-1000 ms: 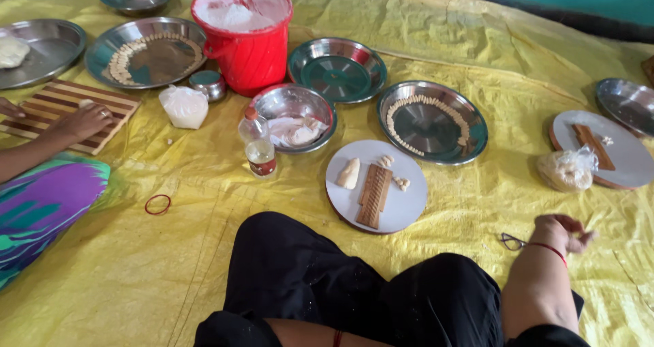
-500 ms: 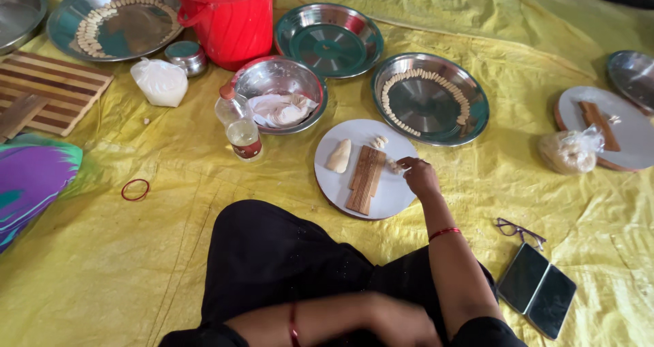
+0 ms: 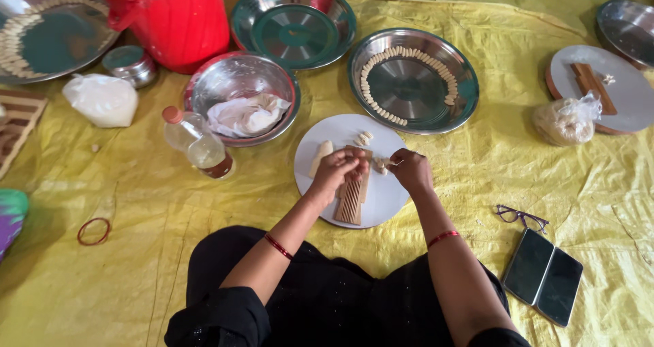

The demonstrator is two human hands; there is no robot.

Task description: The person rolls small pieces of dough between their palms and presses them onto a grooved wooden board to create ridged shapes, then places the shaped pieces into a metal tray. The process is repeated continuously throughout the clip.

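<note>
Head view, nearest first: black-clothed knees sit at the bottom edge, with 2 dark phones (image 3: 543, 276) and a pair of glasses (image 3: 522, 217) on the yellow sheet (image 3: 136, 279) to the right and a red rubber band (image 3: 93, 231) to the left. Just beyond the knees lies a round white plate (image 3: 388, 197) carrying a ridged wooden board (image 3: 352, 197). The left hand (image 3: 337, 170) rests over the board's upper end, its fingers curled together and pressing down on what seems to be a small dough piece; I cannot tell exactly what lies beneath them. The right hand (image 3: 411, 170) sits at the plate's right side, fingers pinched together on a small bit of dough. A pale dough lump (image 3: 320, 157) and a few shaped pieces (image 3: 364, 138) lie on the plate's far part. The dough looks soft, light and slightly tacky, easily squashed, so it is best taken by a gentle pinch at the sides; the board is stiff and light. Farther off stand a small oil bottle (image 3: 197, 144), a steel bowl (image 3: 225, 81) with a crumpled bag, a steel tray (image 3: 463, 108) ringed with shaped pieces, an empty steel tray (image 3: 252, 13) and a red bucket (image 3: 177, 26). Half a second ago only the right hand reached the plate while the left lay near the lap; now both work at the board.
</note>
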